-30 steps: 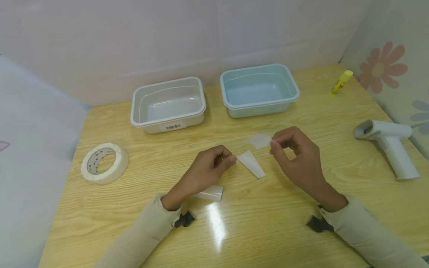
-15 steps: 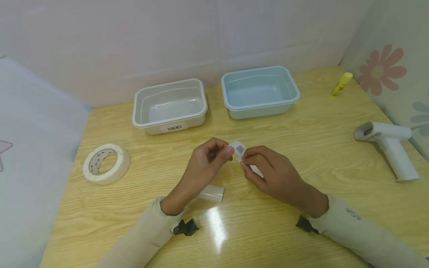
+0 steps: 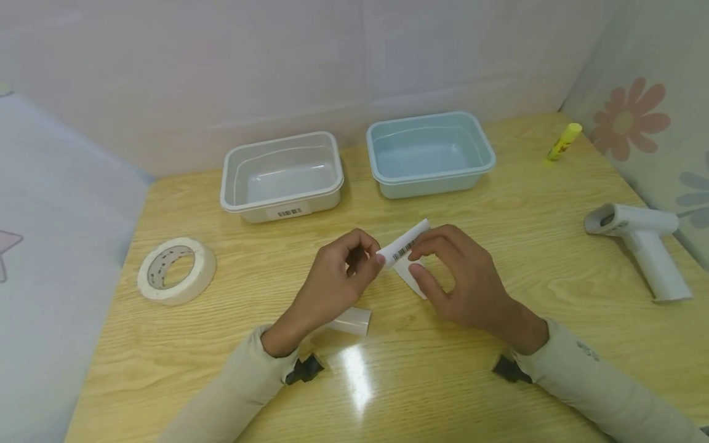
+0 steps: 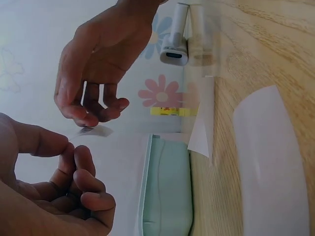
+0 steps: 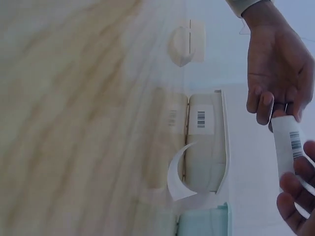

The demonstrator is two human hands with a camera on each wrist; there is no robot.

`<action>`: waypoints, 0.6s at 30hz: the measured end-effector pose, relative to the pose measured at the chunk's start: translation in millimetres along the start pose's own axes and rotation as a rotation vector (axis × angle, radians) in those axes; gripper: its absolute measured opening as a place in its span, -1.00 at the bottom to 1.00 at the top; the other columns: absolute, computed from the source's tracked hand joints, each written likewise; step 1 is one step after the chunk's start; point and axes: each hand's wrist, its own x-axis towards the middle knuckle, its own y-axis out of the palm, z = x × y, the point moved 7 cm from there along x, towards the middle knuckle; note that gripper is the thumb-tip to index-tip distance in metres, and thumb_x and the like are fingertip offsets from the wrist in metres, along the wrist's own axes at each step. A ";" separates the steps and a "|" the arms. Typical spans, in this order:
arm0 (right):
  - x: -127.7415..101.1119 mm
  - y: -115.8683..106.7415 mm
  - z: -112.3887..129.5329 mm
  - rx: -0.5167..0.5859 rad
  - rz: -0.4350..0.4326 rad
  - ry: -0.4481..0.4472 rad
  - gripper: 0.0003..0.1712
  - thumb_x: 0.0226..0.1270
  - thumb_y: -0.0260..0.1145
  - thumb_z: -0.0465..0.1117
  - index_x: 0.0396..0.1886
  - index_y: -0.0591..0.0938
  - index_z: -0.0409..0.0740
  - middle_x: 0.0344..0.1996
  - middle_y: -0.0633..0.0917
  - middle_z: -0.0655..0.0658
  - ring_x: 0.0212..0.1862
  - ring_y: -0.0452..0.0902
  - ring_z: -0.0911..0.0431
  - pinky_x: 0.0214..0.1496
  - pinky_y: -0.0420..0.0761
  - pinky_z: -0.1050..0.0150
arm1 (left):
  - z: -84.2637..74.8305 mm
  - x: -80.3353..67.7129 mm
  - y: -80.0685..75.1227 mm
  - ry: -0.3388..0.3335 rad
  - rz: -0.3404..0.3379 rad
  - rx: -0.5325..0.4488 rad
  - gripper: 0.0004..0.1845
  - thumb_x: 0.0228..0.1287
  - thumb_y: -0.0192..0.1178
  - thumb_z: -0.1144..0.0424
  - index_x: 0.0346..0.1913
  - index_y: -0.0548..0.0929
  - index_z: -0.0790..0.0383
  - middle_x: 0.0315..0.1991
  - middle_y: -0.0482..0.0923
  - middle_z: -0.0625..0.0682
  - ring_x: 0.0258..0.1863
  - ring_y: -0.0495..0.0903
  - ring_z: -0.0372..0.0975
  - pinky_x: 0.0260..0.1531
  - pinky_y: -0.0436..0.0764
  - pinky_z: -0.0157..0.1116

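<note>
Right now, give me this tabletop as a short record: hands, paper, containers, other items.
left hand: pinches one end of the barcode label
right hand: near the label; contact unclear
white strip: curled, on the table
gray container: barcode sticker on its front
blue container: right of the gray one
tape roll: far left
scanner-like device: right side
yellow stick: far right corner

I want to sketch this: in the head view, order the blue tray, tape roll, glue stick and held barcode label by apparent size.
1. Blue tray
2. Tape roll
3. Glue stick, held barcode label: too alike to rank; the right hand partly covers the label.
</note>
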 end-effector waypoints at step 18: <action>-14.7 -5.8 -47.8 0.204 0.007 0.490 -0.80 0.22 0.31 -0.26 -0.17 0.52 -0.05 -0.22 0.56 0.12 -0.18 0.49 0.19 -0.18 0.52 0.23 | 16.1 4.9 0.4 0.032 0.026 0.136 -0.92 0.35 0.06 0.11 -0.24 0.47 0.01 -0.47 0.46 -0.08 -0.50 0.40 -0.23 -0.52 0.39 -0.32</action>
